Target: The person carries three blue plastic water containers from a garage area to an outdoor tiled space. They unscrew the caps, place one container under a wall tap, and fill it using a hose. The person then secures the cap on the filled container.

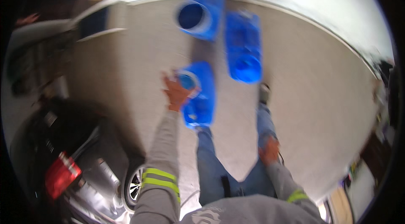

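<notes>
Looking straight down on a pale concrete floor (126, 68), blurred by motion.

Far left: parked dark car (84, 169), red tail light (61, 175) and rear wheel (134, 187) showing.

Left of centre: left hand (176, 93) in an orange glove, reaching forward on a grey sleeve with a yellow reflective band (159, 178). Fingers spread apart, pressing against the left side of the near blower (198, 97), a blue plastic unit with a round opening at its top. Gripping or only touching: cannot tell through the blur. Blower lying just right of the fingers, long axis running away from the body, ahead of the blue-jeaned left leg (209, 169).

Centre, farther off: two more blue blowers, the far blower (201, 11) with its dark round mouth facing up-left, and the right blower (244, 47) just beside it.

Right of centre: right hand (268, 150), also orange-gloved, hanging low by the right thigh, well apart from every blower, fingers too blurred to tell. Left hand clearly nearer.

Far right: dim clutter along the wall edge.
</notes>
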`<action>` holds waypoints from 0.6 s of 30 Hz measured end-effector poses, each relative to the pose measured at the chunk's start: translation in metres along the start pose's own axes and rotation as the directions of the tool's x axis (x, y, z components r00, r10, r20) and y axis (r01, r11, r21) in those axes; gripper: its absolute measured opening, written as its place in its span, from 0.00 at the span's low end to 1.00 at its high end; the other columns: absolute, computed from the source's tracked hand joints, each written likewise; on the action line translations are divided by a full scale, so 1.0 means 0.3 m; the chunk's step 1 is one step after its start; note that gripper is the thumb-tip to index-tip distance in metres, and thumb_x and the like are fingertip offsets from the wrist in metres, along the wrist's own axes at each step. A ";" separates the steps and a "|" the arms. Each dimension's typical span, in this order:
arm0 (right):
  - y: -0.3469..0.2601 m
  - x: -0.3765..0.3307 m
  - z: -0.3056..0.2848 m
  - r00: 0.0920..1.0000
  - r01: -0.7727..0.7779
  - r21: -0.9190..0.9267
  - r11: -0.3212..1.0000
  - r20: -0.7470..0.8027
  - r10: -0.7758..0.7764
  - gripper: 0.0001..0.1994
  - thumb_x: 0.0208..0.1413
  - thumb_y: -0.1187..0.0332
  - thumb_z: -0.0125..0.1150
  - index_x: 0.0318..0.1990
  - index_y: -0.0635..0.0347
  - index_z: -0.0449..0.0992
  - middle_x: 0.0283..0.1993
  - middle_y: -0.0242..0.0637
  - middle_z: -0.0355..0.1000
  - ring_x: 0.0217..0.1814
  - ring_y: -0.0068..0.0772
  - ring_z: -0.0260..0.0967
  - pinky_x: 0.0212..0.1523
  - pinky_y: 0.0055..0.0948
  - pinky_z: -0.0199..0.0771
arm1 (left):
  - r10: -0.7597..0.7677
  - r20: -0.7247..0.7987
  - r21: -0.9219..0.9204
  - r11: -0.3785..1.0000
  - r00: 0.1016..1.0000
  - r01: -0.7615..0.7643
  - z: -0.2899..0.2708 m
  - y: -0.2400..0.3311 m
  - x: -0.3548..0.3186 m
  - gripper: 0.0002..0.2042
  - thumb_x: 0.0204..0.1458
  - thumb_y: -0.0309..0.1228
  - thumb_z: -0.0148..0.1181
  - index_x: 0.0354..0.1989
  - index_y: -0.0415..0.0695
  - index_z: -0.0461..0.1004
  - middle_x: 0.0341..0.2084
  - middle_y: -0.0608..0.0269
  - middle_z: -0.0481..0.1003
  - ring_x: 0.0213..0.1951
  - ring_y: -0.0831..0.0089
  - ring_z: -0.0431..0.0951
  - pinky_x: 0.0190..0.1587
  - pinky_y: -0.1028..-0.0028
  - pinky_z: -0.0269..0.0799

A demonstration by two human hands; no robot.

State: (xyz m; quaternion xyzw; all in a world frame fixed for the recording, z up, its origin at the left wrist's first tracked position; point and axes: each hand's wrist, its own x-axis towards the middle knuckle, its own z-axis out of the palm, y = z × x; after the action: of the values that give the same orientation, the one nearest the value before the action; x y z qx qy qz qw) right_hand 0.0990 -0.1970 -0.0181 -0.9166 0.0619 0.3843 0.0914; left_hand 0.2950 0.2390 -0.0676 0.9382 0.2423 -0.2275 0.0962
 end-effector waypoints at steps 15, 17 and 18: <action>-0.032 0.146 0.036 0.951 -0.249 0.093 0.964 0.210 0.226 0.47 0.43 0.56 0.72 0.68 0.65 0.53 0.63 0.55 0.57 0.62 0.55 0.60 0.61 0.46 0.67 | 0.171 0.005 -0.608 0.783 0.985 -0.133 -0.155 0.234 -0.492 0.43 0.47 0.57 0.65 0.63 0.35 0.62 0.61 0.37 0.64 0.63 0.47 0.64 0.65 0.60 0.60; 0.019 0.254 0.101 0.954 -0.255 0.271 0.928 0.227 0.196 0.44 0.46 0.54 0.70 0.67 0.65 0.55 0.60 0.52 0.61 0.60 0.52 0.62 0.59 0.45 0.68 | 0.268 0.115 -0.555 0.816 0.957 -0.162 -0.176 0.288 -0.611 0.39 0.49 0.56 0.63 0.60 0.35 0.67 0.58 0.40 0.69 0.61 0.48 0.68 0.64 0.60 0.62; 0.050 0.330 0.133 0.956 -0.255 0.392 0.884 0.236 0.171 0.43 0.47 0.53 0.69 0.67 0.65 0.56 0.58 0.50 0.63 0.58 0.51 0.64 0.58 0.44 0.68 | 0.318 0.189 -0.546 0.821 0.929 -0.170 -0.186 0.308 -0.660 0.38 0.50 0.56 0.63 0.59 0.35 0.68 0.57 0.40 0.69 0.60 0.47 0.68 0.63 0.59 0.62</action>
State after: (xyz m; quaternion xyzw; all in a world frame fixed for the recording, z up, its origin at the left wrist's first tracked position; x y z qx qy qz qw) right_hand 0.1376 -0.2074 -0.1183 -0.8210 0.2343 0.4576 0.2483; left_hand 0.2080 0.0940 0.0817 0.8600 0.1561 -0.2653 0.4070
